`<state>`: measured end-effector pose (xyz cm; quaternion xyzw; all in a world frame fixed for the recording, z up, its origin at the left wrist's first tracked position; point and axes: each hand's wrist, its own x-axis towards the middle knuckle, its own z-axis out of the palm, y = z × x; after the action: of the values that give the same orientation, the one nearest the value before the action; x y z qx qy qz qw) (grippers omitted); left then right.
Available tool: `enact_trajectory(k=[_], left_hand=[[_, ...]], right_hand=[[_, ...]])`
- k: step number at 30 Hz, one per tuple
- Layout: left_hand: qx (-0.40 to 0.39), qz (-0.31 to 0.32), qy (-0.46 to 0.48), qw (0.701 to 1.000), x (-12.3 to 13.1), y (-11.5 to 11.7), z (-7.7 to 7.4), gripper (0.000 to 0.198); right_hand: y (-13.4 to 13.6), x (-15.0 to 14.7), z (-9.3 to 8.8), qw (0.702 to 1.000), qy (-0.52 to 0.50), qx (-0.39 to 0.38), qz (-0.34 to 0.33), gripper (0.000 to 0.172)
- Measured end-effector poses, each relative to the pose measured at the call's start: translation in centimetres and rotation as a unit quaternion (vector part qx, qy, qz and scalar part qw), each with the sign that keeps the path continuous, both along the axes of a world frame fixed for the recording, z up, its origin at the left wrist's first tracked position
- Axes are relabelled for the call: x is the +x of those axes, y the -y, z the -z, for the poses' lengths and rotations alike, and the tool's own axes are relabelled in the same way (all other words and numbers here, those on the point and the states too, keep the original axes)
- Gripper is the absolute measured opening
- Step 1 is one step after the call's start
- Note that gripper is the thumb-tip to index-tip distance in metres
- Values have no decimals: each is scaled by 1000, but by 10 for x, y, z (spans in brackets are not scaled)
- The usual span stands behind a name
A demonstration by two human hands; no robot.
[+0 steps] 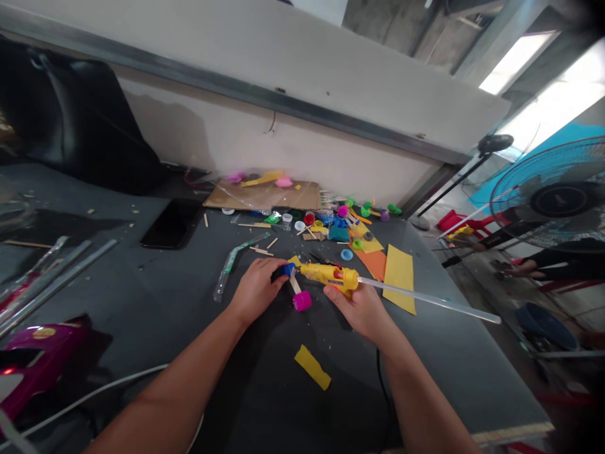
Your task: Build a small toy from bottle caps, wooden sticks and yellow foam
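My right hand point(362, 307) grips a yellow glue gun point(331, 274) by its handle, its nozzle pointing left and a long clear glue stick point(425, 299) trailing out to the right. My left hand point(258, 287) is closed on a small blue cap point(287, 270) right at the gun's nozzle. A wooden stick with a magenta cap point(302, 301) on its end lies between both hands on the dark table point(189, 296).
Coloured bottle caps point(340, 224), wooden sticks, yellow paper point(399, 274) and orange paper lie beyond the hands. A yellow scrap point(312, 366) lies nearer me. A black phone point(171, 223), cardboard point(265, 194), plastic tubes point(51, 277) at left, a fan point(558, 195) at right.
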<state>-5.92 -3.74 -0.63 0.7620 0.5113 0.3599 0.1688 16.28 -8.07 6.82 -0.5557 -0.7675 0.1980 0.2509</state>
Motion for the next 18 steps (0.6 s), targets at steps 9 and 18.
enact_trajectory(k=[9, 18], left_hand=[[-3, -1, -6, 1000, -1, 0, 1, 27], [-11, 2, -7, 1000, 0, 0, -1, 26]], right_hand=[[0, 0, 1, 1000, 7, 1, 6, 33], [-1, 6, 3, 1000, 0, -13, 13, 32]])
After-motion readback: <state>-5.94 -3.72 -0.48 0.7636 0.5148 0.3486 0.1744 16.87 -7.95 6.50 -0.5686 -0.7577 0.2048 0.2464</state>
